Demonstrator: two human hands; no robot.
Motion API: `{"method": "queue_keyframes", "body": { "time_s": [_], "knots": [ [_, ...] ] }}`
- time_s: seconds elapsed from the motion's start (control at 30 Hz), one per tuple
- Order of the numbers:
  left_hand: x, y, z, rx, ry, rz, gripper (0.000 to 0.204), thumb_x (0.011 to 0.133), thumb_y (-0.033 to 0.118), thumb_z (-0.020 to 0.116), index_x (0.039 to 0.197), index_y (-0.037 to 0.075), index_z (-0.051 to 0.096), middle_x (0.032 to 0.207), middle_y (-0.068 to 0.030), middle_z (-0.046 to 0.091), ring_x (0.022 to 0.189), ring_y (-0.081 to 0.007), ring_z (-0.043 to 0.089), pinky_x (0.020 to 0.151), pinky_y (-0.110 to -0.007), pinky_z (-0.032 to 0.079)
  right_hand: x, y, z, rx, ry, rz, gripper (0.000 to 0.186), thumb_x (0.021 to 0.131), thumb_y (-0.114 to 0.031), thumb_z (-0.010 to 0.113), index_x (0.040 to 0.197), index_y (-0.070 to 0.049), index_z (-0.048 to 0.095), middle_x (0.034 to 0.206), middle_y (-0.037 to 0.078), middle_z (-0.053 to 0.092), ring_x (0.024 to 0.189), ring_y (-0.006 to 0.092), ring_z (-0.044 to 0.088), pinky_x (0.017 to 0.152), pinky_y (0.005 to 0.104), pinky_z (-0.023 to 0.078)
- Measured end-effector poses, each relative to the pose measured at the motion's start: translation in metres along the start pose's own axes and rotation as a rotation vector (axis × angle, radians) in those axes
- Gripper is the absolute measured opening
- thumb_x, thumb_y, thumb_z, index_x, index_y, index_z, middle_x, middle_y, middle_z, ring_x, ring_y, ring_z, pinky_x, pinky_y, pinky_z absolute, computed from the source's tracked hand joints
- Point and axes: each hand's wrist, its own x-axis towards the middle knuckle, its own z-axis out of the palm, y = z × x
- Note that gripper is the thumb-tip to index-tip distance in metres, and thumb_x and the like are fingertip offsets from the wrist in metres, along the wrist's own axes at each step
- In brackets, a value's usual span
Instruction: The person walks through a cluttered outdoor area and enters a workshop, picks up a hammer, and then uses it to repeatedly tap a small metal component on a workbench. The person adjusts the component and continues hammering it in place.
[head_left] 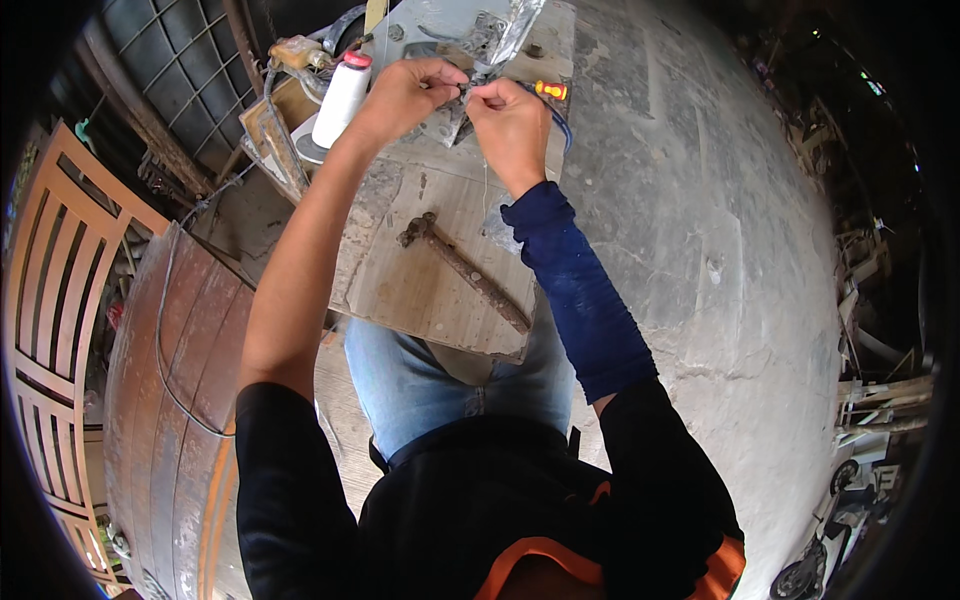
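At the far end of the bench both hands meet over a small grey metal machine (455, 125). My left hand (405, 100) reaches in from the left with thumb and forefinger pinched together. My right hand (512, 135), its forearm in a dark blue sleeve, pinches close beside it. Whatever lies between the fingertips is too small to make out. A thin pale strand (486, 180) hangs below the right hand. Just right of that hand lies a yellow-and-red handle (552, 91). Nearer me, a hammer (465, 273) with a worn wooden handle rests slantwise on the wooden board (400, 290).
Left of my left wrist stands a white bottle (342, 105) with a red cap. Behind it sits an amber bottle (298, 52). A shiny silver strip (518, 30) rises beyond my hands. Slatted wooden furniture (75, 250) and a brown panel (170, 330) stand at left.
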Motion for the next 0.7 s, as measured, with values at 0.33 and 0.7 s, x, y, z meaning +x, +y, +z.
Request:
{"method": "queue_keyframes", "body": {
  "time_s": [0.33, 0.7],
  "knots": [
    [0.0002, -0.0028, 0.0034, -0.007, 0.004, 0.006, 0.015, 0.085, 0.010, 0.065, 0.096, 0.001, 0.068, 0.091, -0.0055, 0.066, 0.083, -0.0121, 0.059, 0.075, -0.027, 0.046, -0.0039, -0.0007, 0.0011, 0.041, -0.014, -0.032, 0.005, 0.075, -0.007, 0.066, 0.079, -0.003, 0.067, 0.068, 0.016, 0.064, 0.061, 0.0279, 0.065, 0.056, 0.0329, 0.049],
    [-0.0005, -0.0019, 0.0030, -0.037, -0.030, -0.059, 0.016, 0.084, 0.012, 0.066, 0.095, 0.000, 0.067, 0.093, -0.0057, 0.063, 0.087, -0.0133, 0.058, 0.078, -0.027, 0.045, -0.0065, 0.0017, 0.0064, 0.071, 0.034, 0.011, 0.008, 0.076, -0.006, 0.067, 0.082, -0.002, 0.069, 0.068, 0.014, 0.066, 0.061, 0.0231, 0.066, 0.057, 0.0307, 0.049]
  ]
}}
